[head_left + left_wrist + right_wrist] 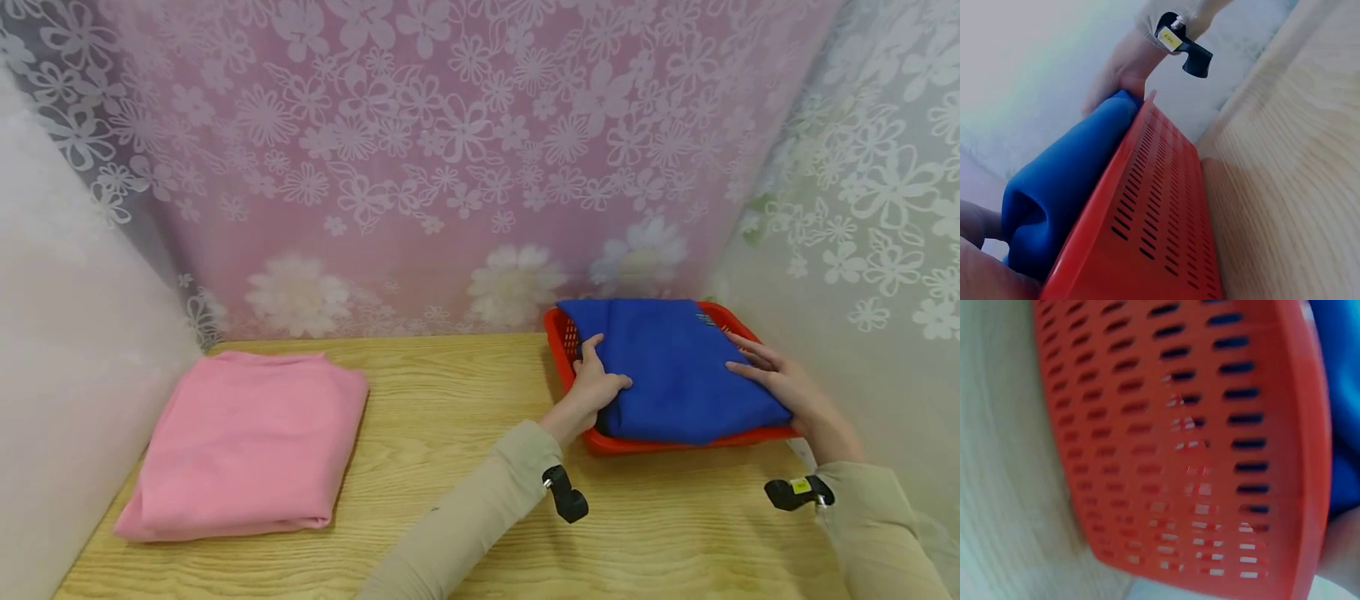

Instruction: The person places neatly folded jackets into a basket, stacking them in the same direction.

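A folded blue cloth garment (667, 367) lies in a red plastic basket (556, 333), its near edge lapping the front rim. My left hand (592, 387) is at the garment's left edge, thumb spread on top and the other fingers by the basket's left side; some fingertips are hidden. At the right edge, my right hand (787, 387) rests extended fingers on the cloth. The left wrist view shows the garment's rounded fold (1066, 169) above the slotted basket wall (1154, 206). In the right wrist view, the basket wall (1147, 437) covers most of the frame.
A folded pink cloth (247, 446) lies at the left on the wooden table (442, 417). Flower-patterned curtains (450, 167) hang behind and along both sides. The basket stands near the back right, close to the right curtain (877, 275).
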`<state>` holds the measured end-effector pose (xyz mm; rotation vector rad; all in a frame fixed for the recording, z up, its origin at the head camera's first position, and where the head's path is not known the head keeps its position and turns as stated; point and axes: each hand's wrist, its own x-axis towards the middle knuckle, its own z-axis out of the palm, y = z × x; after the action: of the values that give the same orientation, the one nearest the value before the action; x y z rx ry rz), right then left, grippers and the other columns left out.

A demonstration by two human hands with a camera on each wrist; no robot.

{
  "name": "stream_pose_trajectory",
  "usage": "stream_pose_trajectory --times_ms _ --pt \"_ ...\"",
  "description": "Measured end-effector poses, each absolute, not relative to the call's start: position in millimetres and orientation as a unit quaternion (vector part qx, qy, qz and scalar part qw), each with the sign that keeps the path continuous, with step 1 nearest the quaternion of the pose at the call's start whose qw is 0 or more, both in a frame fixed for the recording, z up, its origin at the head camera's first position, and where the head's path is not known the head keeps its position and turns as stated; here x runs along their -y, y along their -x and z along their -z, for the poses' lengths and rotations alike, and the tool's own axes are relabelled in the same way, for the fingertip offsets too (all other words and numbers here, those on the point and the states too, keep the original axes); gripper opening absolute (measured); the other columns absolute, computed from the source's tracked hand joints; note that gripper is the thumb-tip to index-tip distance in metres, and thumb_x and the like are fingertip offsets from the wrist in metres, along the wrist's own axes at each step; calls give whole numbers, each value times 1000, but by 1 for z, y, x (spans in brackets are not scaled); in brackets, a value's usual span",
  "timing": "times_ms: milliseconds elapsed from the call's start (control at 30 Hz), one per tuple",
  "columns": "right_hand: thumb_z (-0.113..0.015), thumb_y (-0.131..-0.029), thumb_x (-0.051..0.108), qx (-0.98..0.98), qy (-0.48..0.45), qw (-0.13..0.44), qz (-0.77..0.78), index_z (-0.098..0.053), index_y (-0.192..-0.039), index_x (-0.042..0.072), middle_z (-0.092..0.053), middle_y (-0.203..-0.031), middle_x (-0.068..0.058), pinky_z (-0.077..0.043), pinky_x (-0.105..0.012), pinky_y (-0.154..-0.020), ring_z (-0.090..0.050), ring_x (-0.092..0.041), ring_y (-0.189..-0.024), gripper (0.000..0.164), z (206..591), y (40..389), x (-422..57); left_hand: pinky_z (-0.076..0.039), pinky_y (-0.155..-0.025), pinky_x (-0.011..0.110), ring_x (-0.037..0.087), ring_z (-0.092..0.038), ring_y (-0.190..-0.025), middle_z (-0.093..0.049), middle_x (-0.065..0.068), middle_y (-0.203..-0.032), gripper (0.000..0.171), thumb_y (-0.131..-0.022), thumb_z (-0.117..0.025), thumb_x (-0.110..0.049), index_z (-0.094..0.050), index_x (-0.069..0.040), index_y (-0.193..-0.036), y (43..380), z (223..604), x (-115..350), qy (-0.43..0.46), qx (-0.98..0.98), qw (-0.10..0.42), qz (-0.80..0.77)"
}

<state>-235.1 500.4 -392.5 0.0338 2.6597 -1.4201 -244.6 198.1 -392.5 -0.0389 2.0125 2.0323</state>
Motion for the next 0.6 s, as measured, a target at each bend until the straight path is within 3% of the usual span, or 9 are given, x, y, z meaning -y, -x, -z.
stream_pose_trajectory --times_ms 67,133,200,267,400,467,600 --pt "-51 -106 43 -897 -3 61 438 -17 -163 29 -14 -161 -36 -48 -17 -84 -20 -58 -142 68 394 235 -500 -40 -110 54 37 -50 -126 -34 18 -146 74 -89 -71 1 -36 -25 -149 243 391 -199 12 -719 145 -680" --pt "-51 -106 41 -911 10 60 408 -17 -163 21 -19 -158 -38 -48 -35 -98 -22 -59 -140 70 395 234 -499 -44 -107 51 38 -54 -123 -31 19 -151 75 -90 -72 -3 -35 -23 -151 241 390 -199 0 -752 142 -643" --pt "-52 -106 39 -925 25 53 376 -19 -162 11 -23 -155 -41 -39 -56 -105 -24 -61 -138 71 395 233 -495 -45 -108 48 37 -50 -131 -24 18 -159 74 -91 -74 -10 -35 -22 -153 239 389 -196 -28 -796 133 -589" --pt "-54 -106 33 -933 42 37 356 -22 -159 3 -27 -152 -42 -28 -72 -103 -25 -62 -137 69 394 231 -490 -41 -113 47 36 -41 -143 -19 16 -164 70 -93 -74 -20 -38 -22 -153 238 387 -192 -82 -843 112 -520" --pt "-62 -102 26 -946 87 -17 311 -34 -155 -2 -34 -151 -39 -29 -74 -101 -33 -60 -133 66 388 228 -479 -26 -121 53 32 -19 -154 -30 5 -164 62 -94 -69 -49 -50 -29 -149 239 384 -179 -223 -909 55 -349" --pt "-67 -99 26 -950 111 -26 291 -38 -154 1 -35 -153 -35 -30 -74 -101 -34 -58 -135 67 385 227 -475 -20 -122 58 31 -18 -155 -37 0 -162 63 -92 -64 -61 -54 -32 -147 241 383 -174 -273 -921 42 -276" --pt "-72 -95 28 -957 147 15 250 -44 -151 1 -28 -156 -36 -27 -77 -102 -27 -61 -138 68 387 226 -466 -12 -122 61 25 -19 -155 -39 -8 -160 69 -89 -52 -76 -55 -38 -146 242 386 -170 -296 -938 60 -172"
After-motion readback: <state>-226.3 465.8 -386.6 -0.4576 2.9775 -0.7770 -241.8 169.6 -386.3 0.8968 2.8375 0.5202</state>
